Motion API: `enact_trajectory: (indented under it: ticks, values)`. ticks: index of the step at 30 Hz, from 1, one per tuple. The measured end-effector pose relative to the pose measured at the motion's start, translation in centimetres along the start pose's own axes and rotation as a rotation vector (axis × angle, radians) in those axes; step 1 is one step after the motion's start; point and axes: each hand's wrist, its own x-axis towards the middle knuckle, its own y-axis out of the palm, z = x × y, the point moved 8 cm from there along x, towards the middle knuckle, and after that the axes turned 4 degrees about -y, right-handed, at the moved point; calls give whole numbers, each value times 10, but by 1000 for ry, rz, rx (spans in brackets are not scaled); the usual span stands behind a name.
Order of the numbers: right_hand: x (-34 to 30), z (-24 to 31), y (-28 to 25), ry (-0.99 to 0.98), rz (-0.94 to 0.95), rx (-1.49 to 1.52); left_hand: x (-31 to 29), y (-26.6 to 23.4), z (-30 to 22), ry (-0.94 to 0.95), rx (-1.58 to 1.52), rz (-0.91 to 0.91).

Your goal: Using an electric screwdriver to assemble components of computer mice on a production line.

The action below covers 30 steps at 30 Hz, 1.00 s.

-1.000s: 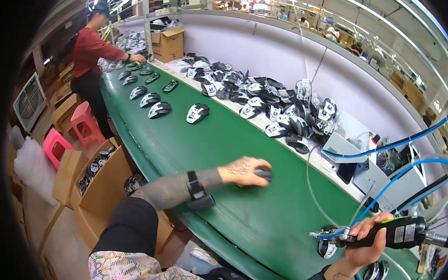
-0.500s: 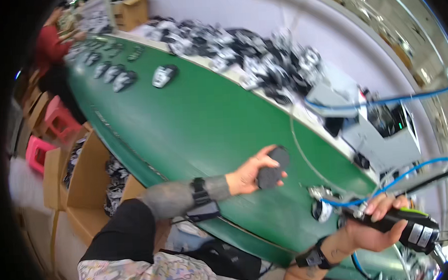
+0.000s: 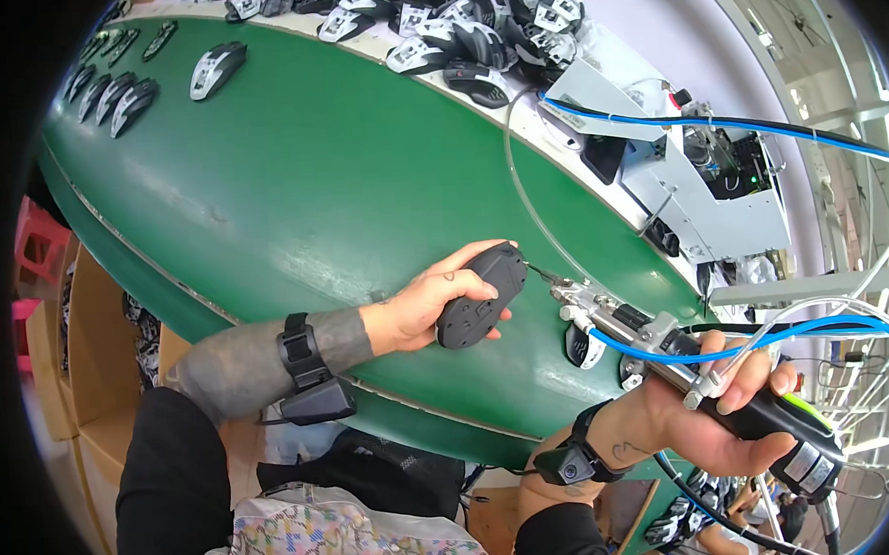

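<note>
My left hand holds a dark grey computer mouse upside down, just above the green conveyor belt. My right hand grips a powered screwdriver with a blue hose and a green and black handle. Its thin bit touches the far end of the mouse's underside. Both wrists wear black bands with small devices.
Several more mice lie on the belt at the upper left, and a pile of black and white mouse parts sits along the far edge. A grey metal machine with hoses stands at the right. Cardboard boxes and a pink stool are at the left.
My left hand picked the mouse off the belt, turned it underside up and brought it toward me. My right hand brought the screwdriver up until its bit met the mouse.
</note>
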Motion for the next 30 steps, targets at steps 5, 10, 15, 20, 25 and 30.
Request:
enact_trajectory:
  ticks: [5,10,15,20,25,30]
  values:
    - [-2,-4,3,21,4,-5,-2,2,2,-2,-26,20]
    - [-1,-5,5,22,-14,2,-4,7,3,-30,-52,77]
    - [0,7,7,12,7,63,-2,18,7,-78,-117,191]
    - [2,7,0,32,2,15,3,2,11,-81,-123,32]
    - [3,15,-9,2,-40,-2,10,-13,1,-16,-164,-59]
    - [1,-4,-7,2,-130,-76,2,-3,-3,-7,-196,29]
